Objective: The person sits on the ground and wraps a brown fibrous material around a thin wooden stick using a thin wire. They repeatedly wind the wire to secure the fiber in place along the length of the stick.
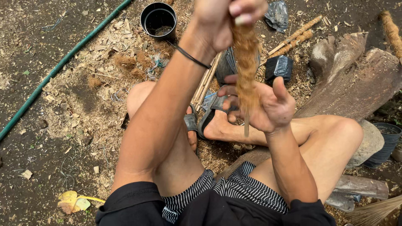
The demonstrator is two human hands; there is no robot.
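Observation:
I sit on the ground holding a thin stick wrapped in brown coconut fibre (246, 62) upright in front of me. My left hand (226, 19), with a black band on its wrist, is at the top and pinches the upper end of the fibre. My right hand (270, 106) is lower down. Its fingers curl around the bottom of the fibre roll and its thumb is raised. The bare end of the stick (246, 127) pokes out below the right hand. My sandalled feet (209, 121) rest beneath it.
A black pot (158, 19) stands at the back, and a green hose (58, 67) runs diagonally on the left. A bundle of thin sticks (204, 83), fibre-wrapped sticks (295, 39) and black plastic bags (278, 67) lie ahead. A log (356, 83) and another pot (387, 142) are at the right.

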